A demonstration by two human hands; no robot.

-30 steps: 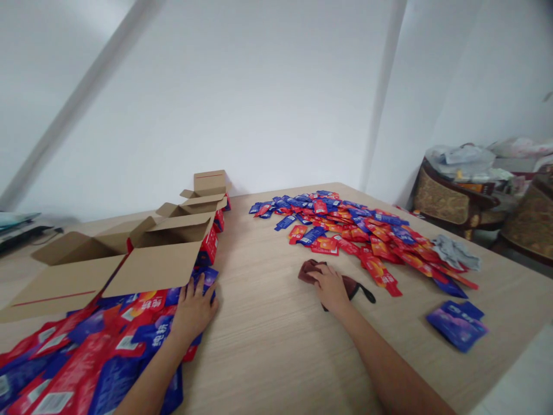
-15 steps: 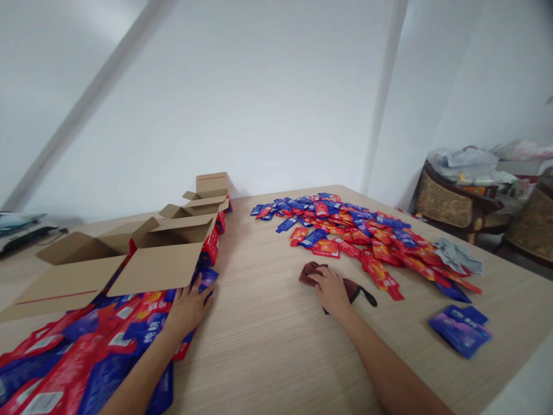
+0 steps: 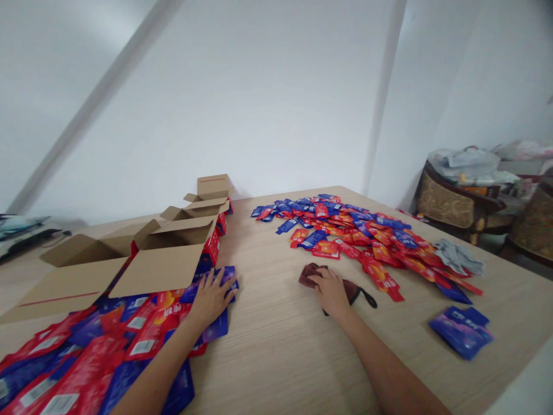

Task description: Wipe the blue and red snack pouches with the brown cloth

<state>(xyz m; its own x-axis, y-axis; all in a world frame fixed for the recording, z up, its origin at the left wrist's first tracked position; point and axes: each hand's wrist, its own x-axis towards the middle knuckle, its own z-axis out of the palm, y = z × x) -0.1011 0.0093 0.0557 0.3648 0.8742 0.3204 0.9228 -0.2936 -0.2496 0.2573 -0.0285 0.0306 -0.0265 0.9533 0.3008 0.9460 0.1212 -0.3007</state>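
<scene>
My left hand (image 3: 209, 300) lies with its fingers spread on a blue sachet (image 3: 230, 276) at the right edge of the near pile. Around it spreads a heap of red and blue sachets (image 3: 142, 323), some partly under my forearm. My right hand (image 3: 332, 291) rests in the middle of the table, its fingers curled over a dark brown cloth pouch (image 3: 310, 274) with a black loop strap (image 3: 368, 298). The underside of that pouch is hidden by my palm.
Open cardboard boxes (image 3: 162, 265) stand in a row on the left. Across the table (image 3: 268, 346) lies another pile of sachets (image 3: 345, 225), with a grey glove (image 3: 458, 256) at its right end. Blue sachets (image 3: 460, 331) lie near the right edge. Chairs (image 3: 449, 199) stand beyond.
My left hand has moved right, and blue and red sachets have spread further right with it across the table. My right hand stays on the brown cloth pouch.
</scene>
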